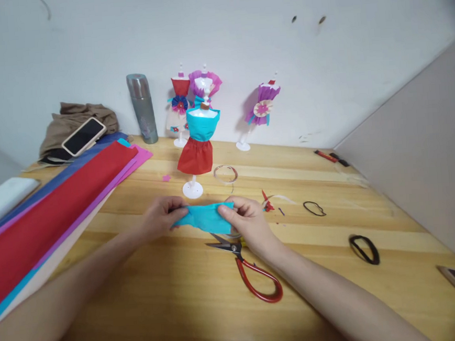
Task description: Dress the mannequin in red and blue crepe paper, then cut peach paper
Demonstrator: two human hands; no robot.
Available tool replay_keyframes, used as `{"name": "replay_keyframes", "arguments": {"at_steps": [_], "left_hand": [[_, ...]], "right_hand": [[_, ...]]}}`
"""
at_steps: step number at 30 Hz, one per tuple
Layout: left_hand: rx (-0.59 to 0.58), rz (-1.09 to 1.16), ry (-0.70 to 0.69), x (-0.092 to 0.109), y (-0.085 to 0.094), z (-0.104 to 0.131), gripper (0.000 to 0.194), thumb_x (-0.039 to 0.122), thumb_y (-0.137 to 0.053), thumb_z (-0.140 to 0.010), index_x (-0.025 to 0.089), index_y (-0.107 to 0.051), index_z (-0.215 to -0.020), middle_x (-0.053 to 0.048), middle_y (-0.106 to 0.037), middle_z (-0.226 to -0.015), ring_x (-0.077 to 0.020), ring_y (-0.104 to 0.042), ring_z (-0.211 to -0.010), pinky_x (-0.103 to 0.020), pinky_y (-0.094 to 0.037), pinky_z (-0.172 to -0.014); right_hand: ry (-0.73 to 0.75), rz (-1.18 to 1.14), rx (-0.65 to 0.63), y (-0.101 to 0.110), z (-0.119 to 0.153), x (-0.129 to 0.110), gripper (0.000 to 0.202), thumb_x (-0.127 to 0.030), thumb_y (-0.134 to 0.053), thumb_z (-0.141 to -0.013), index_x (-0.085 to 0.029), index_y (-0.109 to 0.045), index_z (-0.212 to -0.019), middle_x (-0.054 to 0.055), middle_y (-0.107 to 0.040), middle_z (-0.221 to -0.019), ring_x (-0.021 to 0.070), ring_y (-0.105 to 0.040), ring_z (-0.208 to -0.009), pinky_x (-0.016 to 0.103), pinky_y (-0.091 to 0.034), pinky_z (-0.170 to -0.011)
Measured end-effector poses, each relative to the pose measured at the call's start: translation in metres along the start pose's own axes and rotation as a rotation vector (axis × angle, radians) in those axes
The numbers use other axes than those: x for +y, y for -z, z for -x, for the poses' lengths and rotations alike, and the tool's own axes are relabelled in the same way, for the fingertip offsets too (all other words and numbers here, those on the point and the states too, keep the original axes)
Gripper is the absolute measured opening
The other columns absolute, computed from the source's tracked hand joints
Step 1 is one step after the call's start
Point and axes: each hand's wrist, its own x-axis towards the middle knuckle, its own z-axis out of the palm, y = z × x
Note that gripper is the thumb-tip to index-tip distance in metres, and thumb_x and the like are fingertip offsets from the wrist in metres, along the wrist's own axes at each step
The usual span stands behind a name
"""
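A small piece of turquoise crepe paper (204,217) is stretched between both my hands just above the wooden table (175,311). My left hand (160,215) pinches its left end. My right hand (246,220) pinches its right end. Red-handled scissors (248,267) lie on the table right under my right hand and wrist. Just behind the paper stands a small mannequin (198,141) dressed in a turquoise top and red skirt on a white base.
Long sheets of red, pink, blue and turquoise paper (50,216) lie at the left. At the back stand other dressed mannequins (262,107), a grey flask (142,109), a phone (83,135) on brown cloth. A tape ring (225,174) and black hair ties (363,248) lie to the right.
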Motion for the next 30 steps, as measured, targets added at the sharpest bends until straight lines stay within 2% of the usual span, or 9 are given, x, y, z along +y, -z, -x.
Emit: {"name": "replay_keyframes", "arguments": {"at_steps": [2,4,6,8,12,15,20,26,30], "left_hand": [[-0.039,-0.112,-0.002,-0.002,0.018,-0.004,0.031,0.044,-0.055,-0.077,0.019,-0.049,-0.061,0.005,-0.044,-0.049,-0.0093,-0.04,-0.045,-0.022,-0.03,-0.047],[-0.047,-0.313,0.043,-0.004,0.039,-0.007,0.027,0.041,-0.051,-0.08,0.019,-0.056,-0.066,0.003,-0.049,-0.053,-0.0113,-0.045,-0.049,-0.023,-0.034,-0.049],[0.108,-0.693,0.12,-0.007,0.062,-0.01,0.025,0.037,-0.049,-0.081,0.019,-0.058,-0.065,0.001,-0.056,-0.059,-0.0134,-0.05,-0.057,-0.024,-0.037,-0.055],[0.232,-0.818,0.187,-0.013,0.083,-0.012,0.023,0.032,-0.049,-0.081,0.019,-0.057,-0.063,-0.003,-0.062,-0.067,-0.0181,-0.056,-0.068,-0.027,-0.04,-0.061],[0.464,-0.964,0.377,-0.028,0.112,-0.01,0.028,0.027,-0.041,-0.086,0.016,-0.066,-0.083,-0.017,-0.07,-0.093,-0.0294,-0.063,-0.087,-0.034,-0.043,-0.068],[0.536,-1.031,0.486,-0.035,0.116,-0.005,0.035,0.034,-0.042,-0.089,0.013,-0.069,-0.094,-0.022,-0.071,-0.103,-0.0361,-0.065,-0.095,-0.038,-0.046,-0.07],[0.546,-1.111,0.515,-0.029,0.106,-0.002,0.054,0.056,-0.041,-0.091,0.011,-0.071,-0.1,-0.025,-0.07,-0.104,-0.0408,-0.065,-0.099,-0.042,-0.048,-0.073],[0.596,-1.292,0.468,-0.03,0.109,-0.002,0.044,0.037,-0.041,-0.094,0.009,-0.067,-0.114,-0.025,-0.064,-0.119,-0.0398,-0.054,-0.115,-0.041,-0.048,-0.075],[0.611,-1.273,0.514,-0.039,0.115,-0.003,0.055,0.047,-0.031,-0.097,0.009,-0.069,-0.11,-0.024,-0.064,-0.115,-0.0385,-0.056,-0.109,-0.041,-0.048,-0.072]], "right_hand": [[0.018,0.043,-0.019,-0.001,0.001,0.002,0.04,-0.052,-0.073,-0.072,-0.019,-0.055,-0.059,-0.006,-0.039,-0.047,0.007,-0.031,-0.045,0.023,-0.026,-0.044],[0.037,0.093,-0.032,-0.002,0.002,0.003,0.035,-0.049,-0.071,-0.074,-0.019,-0.057,-0.062,-0.006,-0.039,-0.048,0.0073,-0.031,-0.046,0.023,-0.024,-0.046],[0.048,0.126,-0.046,-0.002,0.004,0.003,0.034,-0.048,-0.069,-0.076,-0.019,-0.057,-0.064,-0.006,-0.04,-0.049,0.008,-0.032,-0.047,0.024,-0.025,-0.046],[0.056,0.135,-0.07,0.0,0.005,0.003,0.038,-0.051,-0.066,-0.079,-0.02,-0.053,-0.062,-0.006,-0.04,-0.049,0.0085,-0.032,-0.046,0.025,-0.025,-0.046],[0.089,0.149,-0.119,0.003,0.006,0.009,0.056,-0.065,-0.049,-0.089,-0.022,-0.041,-0.054,-0.004,-0.039,-0.048,0.0101,-0.035,-0.047,0.027,-0.027,-0.048],[0.104,0.181,-0.159,0.002,0.005,0.016,0.062,-0.071,-0.043,-0.09,-0.022,-0.04,-0.052,-0.003,-0.038,-0.048,0.0107,-0.035,-0.047,0.027,-0.028,-0.049],[0.186,0.272,-0.236,0.001,0.006,0.016,0.063,-0.067,-0.039,-0.093,-0.021,-0.043,-0.05,-0.002,-0.042,-0.048,0.0112,-0.039,-0.048,0.027,-0.031,-0.051],[0.254,0.435,-0.314,-0.001,0.012,0.007,0.05,-0.046,-0.039,-0.098,-0.021,-0.039,-0.055,-0.003,-0.04,-0.05,0.0106,-0.037,-0.049,0.026,-0.029,-0.051],[0.373,0.531,-0.371,-0.006,0.015,0.006,0.045,-0.036,-0.042,-0.096,-0.022,-0.028,-0.056,-0.006,-0.029,-0.051,0.0096,-0.029,-0.048,0.026,-0.024,-0.05]]}}
